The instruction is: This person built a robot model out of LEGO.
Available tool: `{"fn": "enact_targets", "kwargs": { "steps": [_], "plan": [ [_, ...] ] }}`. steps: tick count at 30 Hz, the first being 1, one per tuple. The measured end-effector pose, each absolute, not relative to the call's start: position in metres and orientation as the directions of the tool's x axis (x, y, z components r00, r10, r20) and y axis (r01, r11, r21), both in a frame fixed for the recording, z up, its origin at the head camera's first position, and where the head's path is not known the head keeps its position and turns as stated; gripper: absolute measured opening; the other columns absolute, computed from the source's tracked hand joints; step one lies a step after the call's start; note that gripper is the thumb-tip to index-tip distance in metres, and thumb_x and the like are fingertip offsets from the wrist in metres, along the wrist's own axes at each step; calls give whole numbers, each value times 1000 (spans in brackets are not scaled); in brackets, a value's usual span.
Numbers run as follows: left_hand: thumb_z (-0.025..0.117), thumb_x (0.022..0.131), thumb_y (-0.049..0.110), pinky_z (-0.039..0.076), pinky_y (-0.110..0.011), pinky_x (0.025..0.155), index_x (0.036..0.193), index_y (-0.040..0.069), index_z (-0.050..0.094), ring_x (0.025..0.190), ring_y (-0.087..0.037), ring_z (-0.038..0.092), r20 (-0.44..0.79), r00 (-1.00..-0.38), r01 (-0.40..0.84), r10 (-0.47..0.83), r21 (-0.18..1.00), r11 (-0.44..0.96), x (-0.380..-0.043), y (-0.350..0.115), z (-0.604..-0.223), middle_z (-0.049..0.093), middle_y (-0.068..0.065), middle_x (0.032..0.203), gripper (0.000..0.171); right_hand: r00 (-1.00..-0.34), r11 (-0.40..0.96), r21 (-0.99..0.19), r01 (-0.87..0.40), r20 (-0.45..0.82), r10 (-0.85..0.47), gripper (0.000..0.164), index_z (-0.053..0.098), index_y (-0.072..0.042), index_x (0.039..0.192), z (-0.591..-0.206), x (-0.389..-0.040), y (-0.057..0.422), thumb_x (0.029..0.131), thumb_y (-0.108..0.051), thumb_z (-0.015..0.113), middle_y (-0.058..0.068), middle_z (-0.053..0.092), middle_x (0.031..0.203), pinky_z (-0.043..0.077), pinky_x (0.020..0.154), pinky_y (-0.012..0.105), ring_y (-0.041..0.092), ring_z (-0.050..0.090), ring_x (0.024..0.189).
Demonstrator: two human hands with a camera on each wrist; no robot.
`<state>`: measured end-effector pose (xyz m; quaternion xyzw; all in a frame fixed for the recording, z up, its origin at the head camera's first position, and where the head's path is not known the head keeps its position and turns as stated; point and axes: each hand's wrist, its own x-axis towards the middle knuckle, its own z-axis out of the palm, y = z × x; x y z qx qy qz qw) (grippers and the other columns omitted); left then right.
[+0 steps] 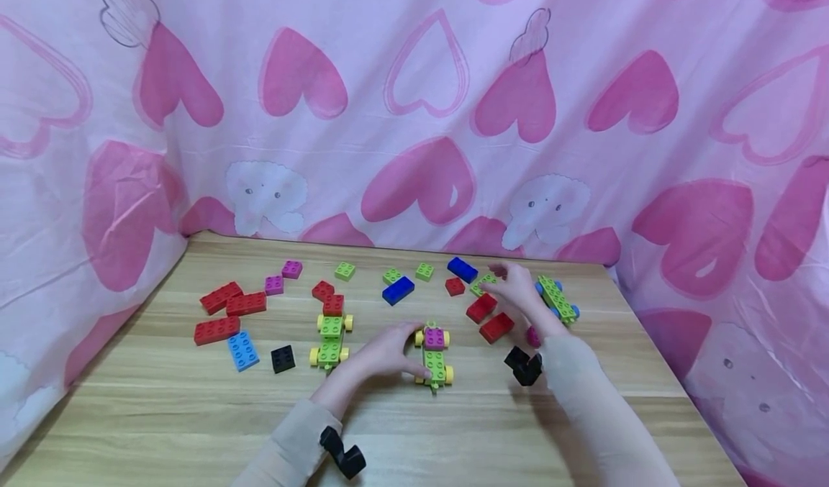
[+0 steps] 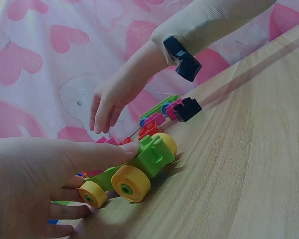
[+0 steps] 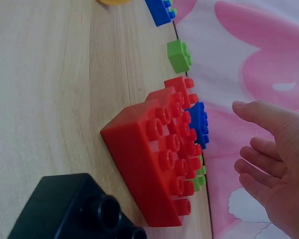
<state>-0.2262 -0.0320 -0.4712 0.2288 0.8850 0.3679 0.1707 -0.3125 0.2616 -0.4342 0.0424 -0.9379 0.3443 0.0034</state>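
My left hand (image 1: pixel 387 352) holds a green toy car base (image 1: pixel 434 366) with yellow wheels between thumb and fingers, at the middle front of the table. A magenta brick (image 1: pixel 435 339) sits on its far end. In the left wrist view, the thumb lies along the green end of the car, and the fingers reach down beside a yellow wheel (image 2: pixel 131 183). Above the bricks at the right, my right hand (image 1: pixel 516 290) hovers with loosely bent fingers, nothing in them. Nearest it are a light green brick (image 1: pixel 483 284) and two red bricks (image 1: pixel 496 327).
Another yellow-wheeled green car (image 1: pixel 331 341) stands left of my left hand. A green car with blue wheels (image 1: pixel 555 298) is at the right. A black brick (image 2: pixel 188 109) lies near my right wrist. Red bricks (image 1: pixel 217 330), a light blue brick (image 1: pixel 243 350) and others lie leftward; a pink curtain (image 1: pixel 414 127) hangs behind.
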Motion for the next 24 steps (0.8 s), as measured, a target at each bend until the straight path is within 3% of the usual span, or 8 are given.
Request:
{"fn": "enact_targets", "kwargs": {
  "steps": [17, 24],
  "plan": [
    [86, 71, 42, 31, -50, 117, 149, 11, 39, 143, -32, 36, -126, -838, 282, 531, 733, 619, -226, -32, -472, 40, -10, 154, 96, -989, 610, -786, 103, -145, -19, 51, 48, -3, 140, -453, -330, 269, 94, -18, 65, 19, 49, 140, 37, 113, 50, 33, 44, 129],
    [86, 71, 43, 31, -51, 116, 149, 11, 39, 142, -33, 37, -130, -839, 276, 529, 735, 619, -226, -31, -472, 40, -11, 154, 97, -977, 570, -801, 181, -214, 10, 48, 47, -6, 140, -457, -331, 269, 95, -14, 62, 17, 47, 139, 37, 113, 50, 31, 44, 124]
  ]
}}
